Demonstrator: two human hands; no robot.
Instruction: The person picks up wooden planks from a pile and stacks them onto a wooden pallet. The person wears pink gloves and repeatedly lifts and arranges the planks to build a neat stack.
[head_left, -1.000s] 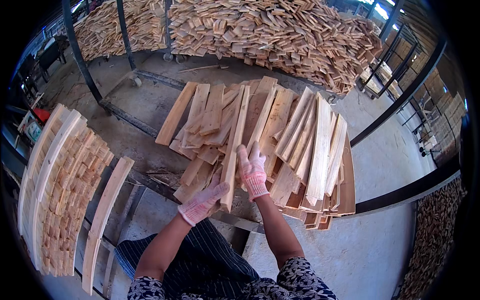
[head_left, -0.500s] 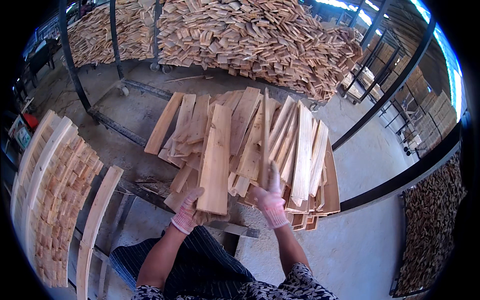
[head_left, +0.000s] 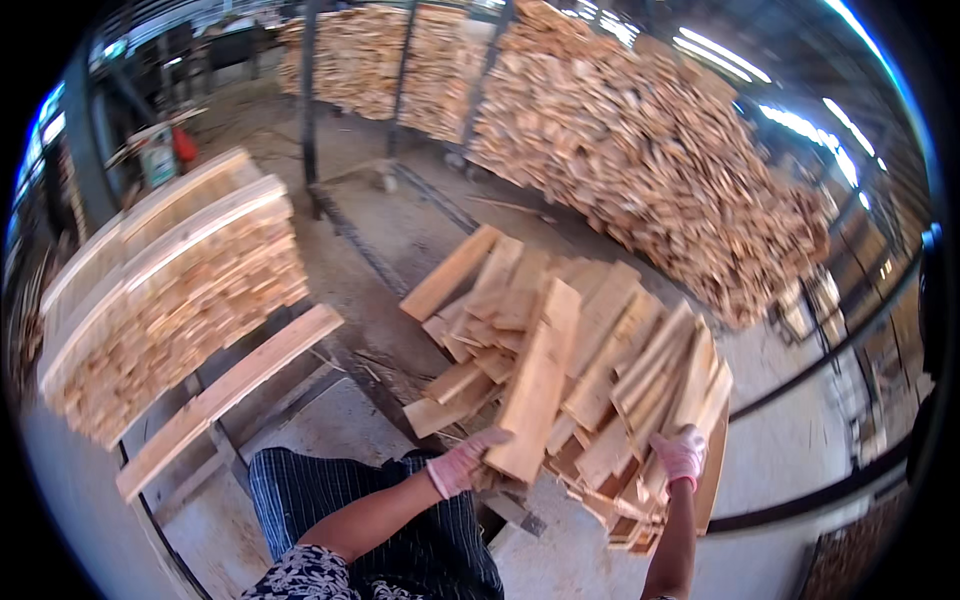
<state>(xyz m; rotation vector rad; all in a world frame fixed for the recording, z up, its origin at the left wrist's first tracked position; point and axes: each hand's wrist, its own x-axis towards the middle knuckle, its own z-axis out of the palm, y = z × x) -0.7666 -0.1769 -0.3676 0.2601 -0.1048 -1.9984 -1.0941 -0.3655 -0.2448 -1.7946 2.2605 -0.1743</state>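
Observation:
Both of my hands wear pinkish-white work gloves. My left hand (head_left: 468, 462) is closed on the near end of a wide, pale wooden board (head_left: 540, 385), which slants up and away over the loose pile. My right hand (head_left: 680, 455) is at the pile's right side, its fingers closed around the near end of another wooden board (head_left: 697, 372). Blur and overlapping wood hide part of that grip. Between my hands, more loose boards (head_left: 603, 375) lie fanned out, overlapping one another.
To the left stands a neat stack of boards (head_left: 205, 325), with a single long plank (head_left: 235, 395) in front of it. A huge heap of wood pieces (head_left: 640, 150) rises behind dark metal posts (head_left: 309, 110). A dark metal bar (head_left: 810, 505) runs beside the pile on the right.
The view has swung left. My right hand has moved rightward across the pile, and the thin board it held on edge is no longer raised there. My left hand keeps its board.

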